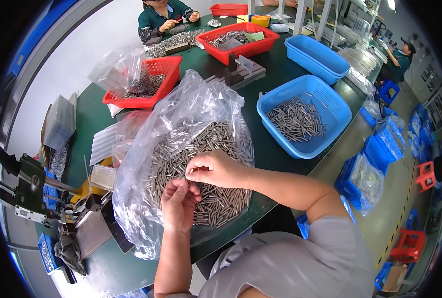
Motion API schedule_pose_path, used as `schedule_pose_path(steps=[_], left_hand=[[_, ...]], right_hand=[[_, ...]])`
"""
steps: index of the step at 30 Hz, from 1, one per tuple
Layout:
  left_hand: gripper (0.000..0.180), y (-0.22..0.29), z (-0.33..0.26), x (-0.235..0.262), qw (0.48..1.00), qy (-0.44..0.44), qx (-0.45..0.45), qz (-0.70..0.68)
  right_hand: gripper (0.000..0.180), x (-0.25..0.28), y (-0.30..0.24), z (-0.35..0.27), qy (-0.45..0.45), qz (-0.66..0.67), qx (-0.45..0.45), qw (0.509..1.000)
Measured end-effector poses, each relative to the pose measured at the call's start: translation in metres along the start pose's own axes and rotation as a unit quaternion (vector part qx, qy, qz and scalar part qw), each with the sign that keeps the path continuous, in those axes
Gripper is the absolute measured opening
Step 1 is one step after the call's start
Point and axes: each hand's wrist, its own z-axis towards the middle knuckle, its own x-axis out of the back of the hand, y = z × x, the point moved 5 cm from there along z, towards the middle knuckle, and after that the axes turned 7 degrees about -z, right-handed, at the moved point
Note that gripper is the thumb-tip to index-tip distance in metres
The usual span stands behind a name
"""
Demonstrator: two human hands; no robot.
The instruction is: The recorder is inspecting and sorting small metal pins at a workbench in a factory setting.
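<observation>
Over a heap of small pointed metal pins, my two hands meet with their fingertips together. My left hand is closed, thumb against fingers, on the near side. Above it and slightly to its right, my right hand pinches with thumb and forefinger. Whatever sits between the fingertips is too small and too covered to name. The pins lie on a large clear plastic bag, opened out on the green table. To the right, a blue basket holds more such pins.
Red baskets of metal parts stand farther back, near a metal fixture. Behind the pin basket is another blue basket. A black-and-metal bench device stands at left. A co-worker sits across the table.
</observation>
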Motion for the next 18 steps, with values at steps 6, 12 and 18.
schedule_pose_path(steps=[6,12,18], left_hand=[[0.007,0.001,-0.001,-0.001,1.0,-0.007,-0.004,-0.018],[0.008,0.001,0.002,-0.003,1.0,-0.004,-0.009,-0.023],[0.009,0.001,-0.002,-0.004,1.0,-0.013,-0.018,-0.017]], right_hand=[[0.015,-0.004,-0.009,-0.002,0.026,-0.05,0.054,0.997],[0.02,-0.001,-0.015,-0.008,0.055,-0.149,0.089,0.983],[0.028,-0.001,-0.014,-0.007,0.012,-0.13,0.071,0.989]])
